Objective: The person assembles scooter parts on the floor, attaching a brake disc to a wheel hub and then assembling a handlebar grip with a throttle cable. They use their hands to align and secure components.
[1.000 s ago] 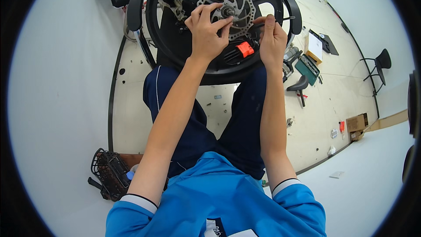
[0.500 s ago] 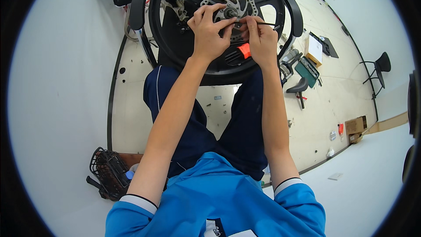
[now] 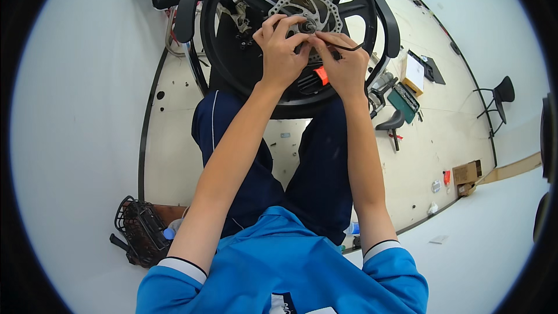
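A black spoked wheel (image 3: 210, 35) lies flat before me, above my knees. On its middle sits a silver perforated brake disc (image 3: 332, 15) around the hub axle (image 3: 308, 25). My left hand (image 3: 282, 55) curls over the disc's near left part, index finger and thumb beside the axle; whatever its fingertips pinch is hidden. In my right hand (image 3: 347, 72) is a black L-shaped hex key (image 3: 349, 49), gripped between thumb and fingers. Its bent end sticks out to the right, and its other end points to the disc near the axle. Both hands' fingertips almost meet there.
The wheel rests on a black armchair (image 3: 388, 20). An orange piece (image 3: 321, 75) shows below the disc. On the floor at right are a bicycle saddle (image 3: 391, 121), a green tool case (image 3: 403, 102) and a cardboard box (image 3: 467, 172). A black wire basket (image 3: 139, 229) is at lower left.
The hex key has turned, its outer end now lower and visibly bent. My right thumb and fingers have shifted left along it, nearer the left thumb. The whole view has moved slightly.
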The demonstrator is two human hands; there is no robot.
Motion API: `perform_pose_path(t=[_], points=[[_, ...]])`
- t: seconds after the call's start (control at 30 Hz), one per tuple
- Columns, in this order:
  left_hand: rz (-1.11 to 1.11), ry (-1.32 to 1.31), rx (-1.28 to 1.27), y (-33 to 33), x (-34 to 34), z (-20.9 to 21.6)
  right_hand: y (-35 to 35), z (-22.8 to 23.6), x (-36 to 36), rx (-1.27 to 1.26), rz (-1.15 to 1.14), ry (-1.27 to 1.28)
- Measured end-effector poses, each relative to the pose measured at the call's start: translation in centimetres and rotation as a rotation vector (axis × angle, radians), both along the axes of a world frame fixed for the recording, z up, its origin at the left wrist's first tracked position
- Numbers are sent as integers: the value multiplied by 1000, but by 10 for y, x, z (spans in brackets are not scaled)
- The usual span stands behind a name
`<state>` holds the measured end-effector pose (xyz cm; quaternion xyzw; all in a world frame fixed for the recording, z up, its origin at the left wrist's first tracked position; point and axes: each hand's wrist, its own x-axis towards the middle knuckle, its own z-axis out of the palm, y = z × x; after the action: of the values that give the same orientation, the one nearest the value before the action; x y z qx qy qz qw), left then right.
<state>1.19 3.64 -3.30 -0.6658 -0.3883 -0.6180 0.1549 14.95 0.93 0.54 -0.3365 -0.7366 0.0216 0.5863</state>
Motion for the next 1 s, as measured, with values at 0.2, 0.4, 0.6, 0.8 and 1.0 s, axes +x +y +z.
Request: perform_pose_path(t=[0.2,0.4,0.6,0.8,1.0], points=[[74,53,-9,-5,2,-3,2,-8,6,-64,112,99],[161,-4,68,-22,6,2,-3,-8,4,-87,45,149],[29,38,65,-5,5,-1,5,-13,1,-118,23,228],[26,40,81,-4,9,-6,-2,3,0,-91,154,185],[4,18,98,-5,10,-5,-5,2,2,-180,149,267]])
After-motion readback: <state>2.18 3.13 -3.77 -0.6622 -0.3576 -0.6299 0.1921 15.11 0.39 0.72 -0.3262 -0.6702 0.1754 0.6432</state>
